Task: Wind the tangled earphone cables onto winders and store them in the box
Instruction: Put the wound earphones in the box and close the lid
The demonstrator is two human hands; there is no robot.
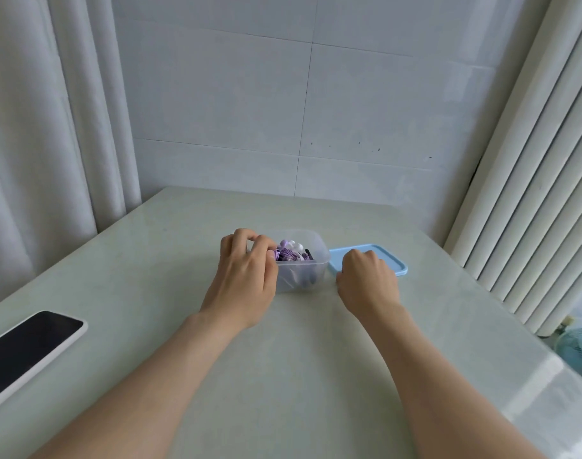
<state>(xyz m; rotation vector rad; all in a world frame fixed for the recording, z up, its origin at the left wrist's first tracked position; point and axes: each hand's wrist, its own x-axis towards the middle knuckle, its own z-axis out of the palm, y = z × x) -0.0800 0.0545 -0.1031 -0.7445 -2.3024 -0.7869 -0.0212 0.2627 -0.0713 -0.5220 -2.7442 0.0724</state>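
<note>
Head view. Item: clear box [317, 239], mid-table [299, 366], holding purple and white cables [291, 253]; blue lid [390, 261] just beside it.

Left hand [246, 276]: fingers curled over the box rim, tips at the cables; grip cannot be told.

Right hand [367, 279]: curled at the lid's corner; hold cannot be told.

Step, judged: handling cables at the box. Next: a sure pinch on one bundle.

One head-worn wide-angle view: sits above the near table [299, 346] edge, pitched down, facing 12 o'clock; box [304, 278] close at 12, wall [216, 111] farther behind.
</note>
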